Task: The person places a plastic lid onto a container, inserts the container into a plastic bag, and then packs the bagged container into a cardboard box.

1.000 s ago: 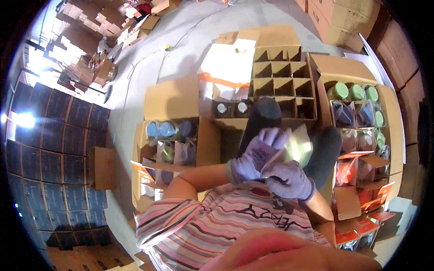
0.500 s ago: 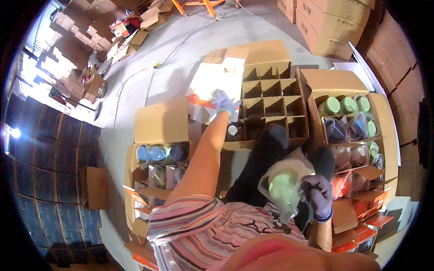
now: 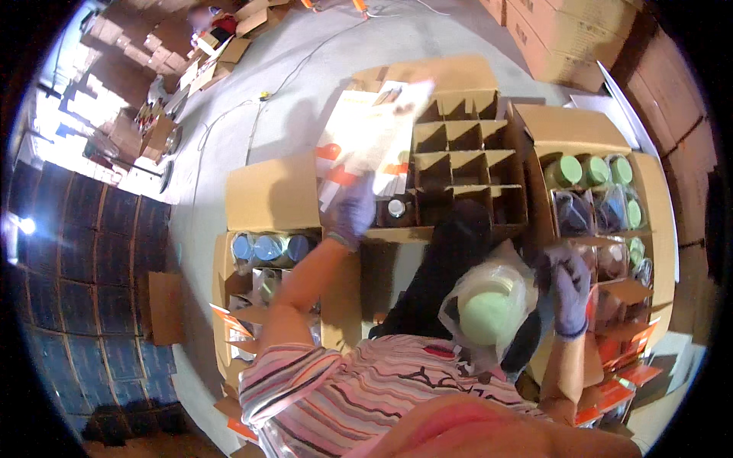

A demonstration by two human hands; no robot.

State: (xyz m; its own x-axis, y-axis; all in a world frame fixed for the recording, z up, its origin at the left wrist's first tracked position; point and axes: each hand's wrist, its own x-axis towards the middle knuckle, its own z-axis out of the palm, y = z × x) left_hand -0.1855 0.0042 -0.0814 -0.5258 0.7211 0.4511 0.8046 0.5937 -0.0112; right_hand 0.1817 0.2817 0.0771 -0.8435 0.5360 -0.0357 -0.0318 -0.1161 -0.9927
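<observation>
My left hand (image 3: pixel 353 214), gloved in grey-purple and blurred, is closed at the near end of flat white-and-orange printed cardboard (image 3: pixel 366 141). These sheets lie over the left part of a divided carton (image 3: pixel 467 160). On my lap rests a container with a pale green top (image 3: pixel 489 313), wrapped in a clear plastic bag (image 3: pixel 450 301). Right of it, apart from the bag, my gloved right hand (image 3: pixel 566 286) hovers with curled fingers. Whatever its fingers may hold is hidden. A single bottle with a white cap (image 3: pixel 396 207) stands in a near compartment of the divided carton.
At my right stands an open carton (image 3: pixel 649 237) of bagged green, blue and red containers. Another carton (image 3: pixel 221 282) on my left holds blue-topped ones. Stacked boxes (image 3: pixel 565 42) rise at far right. A cable (image 3: pixel 294 69) crosses the floor; a person (image 3: pixel 217 27) is far left.
My left hand has come back toward me, with the printed cardboard shifting and tilting. My right hand has moved right and up, off the plastic bag. The view has shifted slightly.
</observation>
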